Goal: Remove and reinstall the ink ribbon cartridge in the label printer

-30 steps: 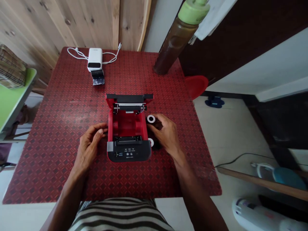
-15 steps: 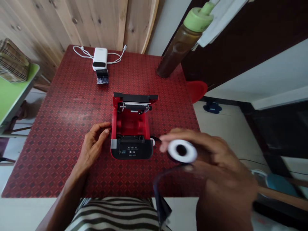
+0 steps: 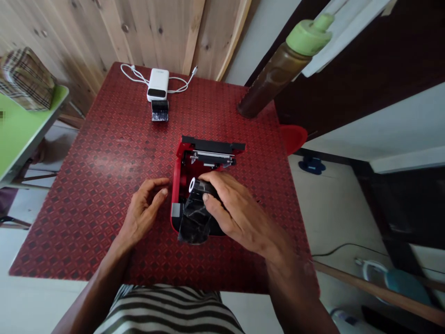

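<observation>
A red and black desktop printer (image 3: 176,185) stands on the table with its lid (image 3: 212,144) raised and its bay exposed. Over the bay and front panel, my right hand (image 3: 231,208) grips a black paper roll (image 3: 203,188). The roll's end is white, and a loose, creased, shiny black length hangs from it across the panel. Fingers lie on top and the thumb presses the near side. Whether the roll touches the bay cannot be seen. My left hand (image 3: 146,211) rests on the table just left of the printer, fingers apart and holding nothing.
At the back of the red patterned table (image 3: 93,185) lie a white power bank (image 3: 159,83) with a white cable (image 3: 134,76) and a small black roll (image 3: 160,111). A tall brown bottle (image 3: 274,69) with a green cap stands back right. A red stool (image 3: 294,138) is beyond the right edge.
My right hand has brought the black paper roll left, from beside the printer to over its bay, turning its white end leftward. My left hand stays beside the printer. The view has shifted slightly.
</observation>
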A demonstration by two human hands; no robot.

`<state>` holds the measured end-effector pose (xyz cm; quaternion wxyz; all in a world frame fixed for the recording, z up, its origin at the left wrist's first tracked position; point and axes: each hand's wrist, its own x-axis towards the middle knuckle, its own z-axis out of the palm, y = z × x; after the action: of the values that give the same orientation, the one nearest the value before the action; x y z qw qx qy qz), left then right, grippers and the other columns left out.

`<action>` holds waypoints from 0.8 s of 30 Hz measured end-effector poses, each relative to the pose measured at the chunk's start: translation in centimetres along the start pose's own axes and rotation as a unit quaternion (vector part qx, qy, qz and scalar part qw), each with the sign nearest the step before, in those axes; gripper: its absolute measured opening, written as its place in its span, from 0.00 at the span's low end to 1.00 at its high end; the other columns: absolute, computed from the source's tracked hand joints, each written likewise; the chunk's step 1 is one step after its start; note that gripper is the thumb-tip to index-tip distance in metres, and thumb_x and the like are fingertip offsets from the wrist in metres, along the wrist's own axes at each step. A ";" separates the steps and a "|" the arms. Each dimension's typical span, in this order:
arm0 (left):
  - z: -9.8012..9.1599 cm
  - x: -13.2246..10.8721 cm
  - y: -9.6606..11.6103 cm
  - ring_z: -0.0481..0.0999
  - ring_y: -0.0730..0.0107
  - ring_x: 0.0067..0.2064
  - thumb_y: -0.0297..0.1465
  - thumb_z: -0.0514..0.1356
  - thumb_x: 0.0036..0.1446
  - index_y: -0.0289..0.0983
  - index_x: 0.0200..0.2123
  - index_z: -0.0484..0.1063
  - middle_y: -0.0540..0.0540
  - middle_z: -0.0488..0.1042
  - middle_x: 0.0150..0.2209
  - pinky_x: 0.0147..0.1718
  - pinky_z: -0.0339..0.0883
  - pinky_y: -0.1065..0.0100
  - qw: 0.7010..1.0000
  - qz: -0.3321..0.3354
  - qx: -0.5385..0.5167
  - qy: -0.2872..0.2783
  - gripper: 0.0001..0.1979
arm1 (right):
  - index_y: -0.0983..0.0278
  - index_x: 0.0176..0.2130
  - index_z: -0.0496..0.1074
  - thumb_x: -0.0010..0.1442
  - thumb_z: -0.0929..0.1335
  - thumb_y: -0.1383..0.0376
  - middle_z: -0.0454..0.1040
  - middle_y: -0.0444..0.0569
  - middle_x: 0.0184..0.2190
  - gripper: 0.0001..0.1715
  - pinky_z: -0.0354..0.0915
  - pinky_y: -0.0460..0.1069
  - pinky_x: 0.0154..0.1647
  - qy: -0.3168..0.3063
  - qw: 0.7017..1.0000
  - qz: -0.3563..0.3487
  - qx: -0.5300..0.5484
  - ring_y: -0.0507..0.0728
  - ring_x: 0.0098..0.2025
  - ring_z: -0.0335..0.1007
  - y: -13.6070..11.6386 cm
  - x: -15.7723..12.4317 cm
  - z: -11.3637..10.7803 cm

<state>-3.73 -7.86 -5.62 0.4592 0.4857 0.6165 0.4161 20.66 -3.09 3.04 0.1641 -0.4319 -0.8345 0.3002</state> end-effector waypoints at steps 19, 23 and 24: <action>-0.2 -0.1 0.2 0.86 0.48 0.54 0.50 0.65 0.72 0.40 0.57 0.85 0.37 0.87 0.55 0.56 0.77 0.52 1.000 0.002 -0.013 -0.012 0.23 | 0.56 0.48 0.75 0.70 0.75 0.70 0.86 0.46 0.46 0.11 0.74 0.57 0.55 -0.104 0.993 0.036 -0.029 0.62 0.49 0.84 0.4 2.5 -1.5; -0.2 -0.1 0.2 0.86 0.49 0.54 0.49 0.65 0.72 0.40 0.57 0.85 0.38 0.87 0.55 0.55 0.77 0.52 1.000 0.005 -0.014 -0.016 0.23 | 0.57 0.47 0.74 0.68 0.72 0.74 0.86 0.49 0.47 0.12 0.75 0.58 0.54 -0.073 0.994 0.042 -0.074 0.63 0.49 0.83 -0.7 2.0 -1.4; -0.2 -0.1 0.2 0.87 0.49 0.54 0.49 0.65 0.72 0.40 0.57 0.85 0.38 0.87 0.55 0.54 0.77 0.52 1.000 0.005 -0.017 -0.016 0.23 | 0.58 0.46 0.74 0.68 0.71 0.74 0.85 0.50 0.47 0.11 0.75 0.59 0.54 -0.064 0.992 0.044 -0.096 0.64 0.49 0.83 -1.0 1.9 -1.2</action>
<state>-3.87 -7.91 -5.41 0.4753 0.4875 0.5995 0.4207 19.60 -1.56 4.60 0.0550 -0.4620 -0.8482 0.2531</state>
